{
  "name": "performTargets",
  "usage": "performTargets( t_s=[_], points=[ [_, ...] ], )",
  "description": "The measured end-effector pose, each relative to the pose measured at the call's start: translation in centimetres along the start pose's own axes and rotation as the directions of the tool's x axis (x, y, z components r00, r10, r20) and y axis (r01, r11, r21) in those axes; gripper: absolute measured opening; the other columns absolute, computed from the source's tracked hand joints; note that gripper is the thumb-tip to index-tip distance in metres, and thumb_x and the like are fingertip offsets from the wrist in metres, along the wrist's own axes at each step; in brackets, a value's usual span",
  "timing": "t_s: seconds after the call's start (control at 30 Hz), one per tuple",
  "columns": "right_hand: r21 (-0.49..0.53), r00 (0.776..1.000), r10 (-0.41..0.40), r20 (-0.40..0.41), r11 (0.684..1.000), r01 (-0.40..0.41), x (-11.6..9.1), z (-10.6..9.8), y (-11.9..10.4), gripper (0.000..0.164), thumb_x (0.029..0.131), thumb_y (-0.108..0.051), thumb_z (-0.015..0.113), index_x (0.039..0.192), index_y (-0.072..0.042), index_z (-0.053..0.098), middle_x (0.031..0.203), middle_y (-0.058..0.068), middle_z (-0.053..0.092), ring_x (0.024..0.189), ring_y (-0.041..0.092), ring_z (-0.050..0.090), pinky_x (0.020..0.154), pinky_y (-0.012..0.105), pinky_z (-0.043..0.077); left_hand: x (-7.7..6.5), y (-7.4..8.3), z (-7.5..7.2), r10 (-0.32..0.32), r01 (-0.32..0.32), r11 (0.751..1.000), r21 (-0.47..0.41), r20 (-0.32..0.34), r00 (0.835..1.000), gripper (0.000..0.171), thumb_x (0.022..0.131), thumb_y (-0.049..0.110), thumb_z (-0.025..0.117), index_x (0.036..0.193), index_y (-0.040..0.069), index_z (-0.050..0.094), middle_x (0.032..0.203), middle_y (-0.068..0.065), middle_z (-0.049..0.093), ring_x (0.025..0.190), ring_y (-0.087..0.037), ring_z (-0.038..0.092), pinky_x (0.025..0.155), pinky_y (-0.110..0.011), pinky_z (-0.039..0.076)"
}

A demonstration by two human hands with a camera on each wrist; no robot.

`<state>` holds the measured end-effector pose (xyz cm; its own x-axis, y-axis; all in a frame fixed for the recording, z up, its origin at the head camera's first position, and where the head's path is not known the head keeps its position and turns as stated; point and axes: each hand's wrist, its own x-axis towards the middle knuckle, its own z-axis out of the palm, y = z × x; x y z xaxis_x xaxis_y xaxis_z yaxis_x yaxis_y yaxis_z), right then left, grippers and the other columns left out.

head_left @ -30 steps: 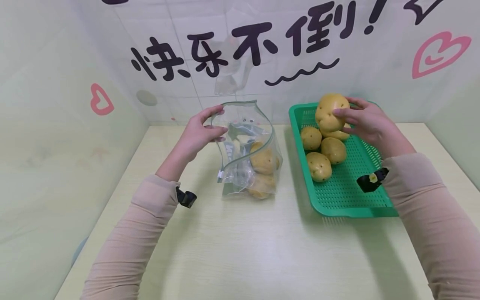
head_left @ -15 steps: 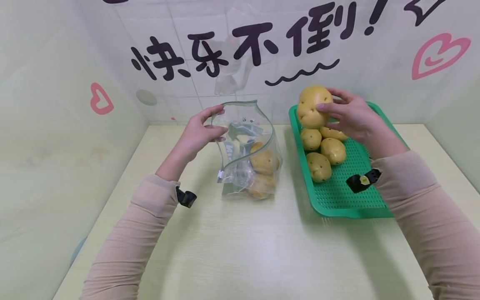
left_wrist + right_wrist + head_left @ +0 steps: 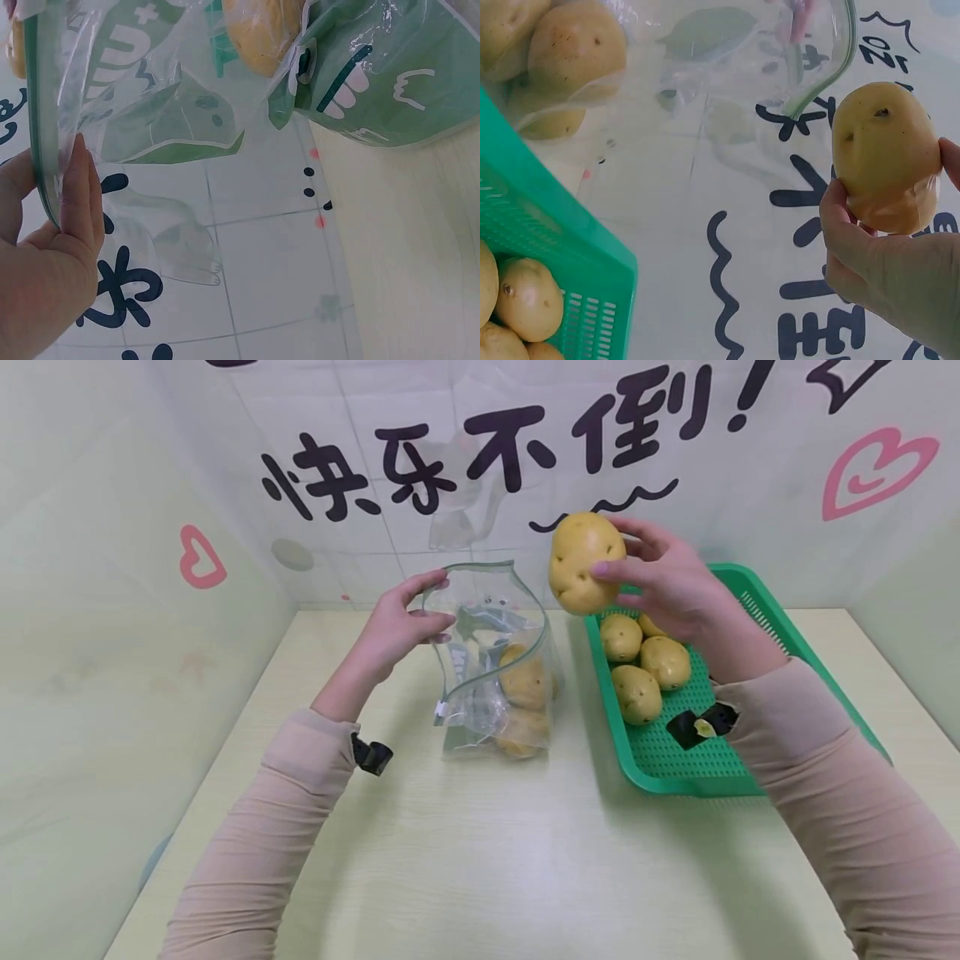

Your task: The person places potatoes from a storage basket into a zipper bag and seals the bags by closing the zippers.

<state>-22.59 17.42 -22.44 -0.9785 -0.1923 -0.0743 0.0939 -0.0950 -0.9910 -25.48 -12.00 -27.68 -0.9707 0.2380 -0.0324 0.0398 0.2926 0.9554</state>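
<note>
My left hand (image 3: pixel 401 631) holds the left side of the open mouth of a clear zip bag (image 3: pixel 472 693), its rim pinched between thumb and fingers in the left wrist view. The bag stands on the table with several potatoes (image 3: pixel 522 681) inside, piled at its right. My right hand (image 3: pixel 667 581) grips a large yellow potato (image 3: pixel 585 564) in the air, between the bag's mouth and the green basket (image 3: pixel 626 768). In the right wrist view the held potato (image 3: pixel 885 150) sits between thumb and fingers, with the bag's green zip edge (image 3: pixel 844 60) beyond it.
Several loose potatoes (image 3: pixel 637 693) lie at the left side of the green basket, right of the bag. A pale wooden table (image 3: pixel 480 860) runs up to a white printed backdrop (image 3: pixel 337 560) with black lettering and pink hearts.
My right hand has carried the potato left and slightly up, from over the basket to beyond its left rim, nearer the bag. My left hand and the bag have stayed in place.
</note>
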Motion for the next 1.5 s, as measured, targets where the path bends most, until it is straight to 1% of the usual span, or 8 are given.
performTargets(
  t_s=[0.13, 0.27, 0.4, 0.57, 0.73, 0.93, 1.2, 1.5],
  points=[
    [0.023, 0.999, -0.033, 0.001, 0.999, 0.033, -0.2, 0.8, -0.1, 0.061, 0.085, -0.002, 0.067, 0.138, -0.020, 0.043, 0.132, 0.000, 0.042, 0.112, 0.020, 0.048, 0.098, 0.039, 0.041, 0.0, 0.0, 0.1, 0.007, -0.007, 1.000, 0.000, -0.001, 1.000, 0.064, 0.089, 0.000, 0.060, 0.147, 0.014, 0.037, 0.150, -0.003, 0.038, 0.077, -0.002, 0.062, 0.070, -0.016, 0.057],
    [0.047, 0.999, -0.052, 0.002, 0.998, 0.051, -0.4, 1.6, -0.4, 0.063, 0.084, -0.001, 0.067, 0.139, -0.019, 0.042, 0.133, 0.001, 0.040, 0.114, 0.021, 0.046, 0.101, 0.039, 0.041, -0.1, 0.1, 0.0, 0.011, -0.011, 1.000, 0.004, 0.006, 1.000, 0.064, 0.089, 0.000, 0.059, 0.147, 0.013, 0.036, 0.151, -0.004, 0.037, 0.077, -0.001, 0.062, 0.071, -0.015, 0.057],
    [0.051, 0.998, -0.070, 0.005, 0.996, 0.070, -0.2, 2.4, -0.7, 0.063, 0.085, 0.000, 0.066, 0.140, -0.018, 0.042, 0.135, 0.003, 0.039, 0.115, 0.022, 0.047, 0.107, 0.043, 0.040, -0.1, 0.2, -0.1, 0.008, -0.008, 1.000, 0.012, 0.019, 1.000, 0.064, 0.090, 0.001, 0.059, 0.148, 0.013, 0.035, 0.152, -0.004, 0.036, 0.077, -0.001, 0.062, 0.072, -0.015, 0.057],
    [0.041, 0.995, -0.096, 0.021, 0.995, 0.095, 0.1, 3.4, -0.7, 0.060, 0.085, 0.003, 0.064, 0.138, -0.015, 0.044, 0.131, 0.003, 0.041, 0.112, 0.021, 0.049, 0.108, 0.045, 0.041, -0.2, 0.4, -0.1, 0.008, -0.008, 1.000, 0.006, 0.026, 1.000, 0.064, 0.090, 0.001, 0.058, 0.148, 0.012, 0.034, 0.153, -0.005, 0.034, 0.077, 0.000, 0.061, 0.072, -0.014, 0.057],
    [0.016, 0.993, -0.116, 0.031, 0.993, 0.116, 0.3, 4.3, -0.7, 0.060, 0.084, 0.004, 0.063, 0.138, -0.013, 0.043, 0.129, 0.004, 0.042, 0.111, 0.022, 0.051, 0.110, 0.046, 0.042, -0.2, 0.3, -0.1, 0.008, -0.008, 1.000, -0.003, 0.022, 1.000, 0.063, 0.090, 0.000, 0.058, 0.148, 0.012, 0.035, 0.152, -0.006, 0.035, 0.078, -0.001, 0.062, 0.071, -0.014, 0.057],
    [-0.025, 0.995, -0.092, 0.039, 0.995, 0.093, 0.7, 5.0, -0.3, 0.061, 0.085, 0.006, 0.062, 0.139, -0.013, 0.043, 0.137, 0.007, 0.039, 0.114, 0.024, 0.051, 0.109, 0.041, 0.043, -0.1, 0.3, -0.1, 0.009, -0.009, 1.000, -0.007, 0.020, 1.000, 0.063, 0.090, -0.001, 0.058, 0.148, 0.012, 0.035, 0.152, -0.005, 0.036, 0.078, -0.001, 0.062, 0.072, -0.014, 0.057],
    [-0.129, 0.996, -0.083, 0.043, 0.988, 0.088, 1.1, 5.6, 0.3, 0.066, 0.083, 0.004, 0.065, 0.141, -0.016, 0.042, 0.146, 0.009, 0.036, 0.123, 0.027, 0.050, 0.109, 0.041, 0.044, 0.0, 0.3, 0.0, 0.014, -0.014, 1.000, -0.005, 0.024, 1.000, 0.063, 0.090, 0.000, 0.058, 0.147, 0.012, 0.035, 0.151, -0.005, 0.036, 0.079, -0.004, 0.063, 0.072, -0.015, 0.057],
    [-0.176, 0.994, -0.098, 0.047, 0.979, 0.105, 1.4, 5.7, 0.7, 0.067, 0.082, 0.005, 0.067, 0.140, -0.016, 0.043, 0.144, 0.008, 0.038, 0.124, 0.027, 0.050, 0.106, 0.041, 0.046, 0.0, 0.3, 0.2, 0.016, -0.016, 1.000, -0.013, 0.029, 0.999, 0.063, 0.089, -0.001, 0.058, 0.147, 0.011, 0.036, 0.152, -0.006, 0.037, 0.078, -0.003, 0.062, 0.071, -0.015, 0.057]
  ],
)
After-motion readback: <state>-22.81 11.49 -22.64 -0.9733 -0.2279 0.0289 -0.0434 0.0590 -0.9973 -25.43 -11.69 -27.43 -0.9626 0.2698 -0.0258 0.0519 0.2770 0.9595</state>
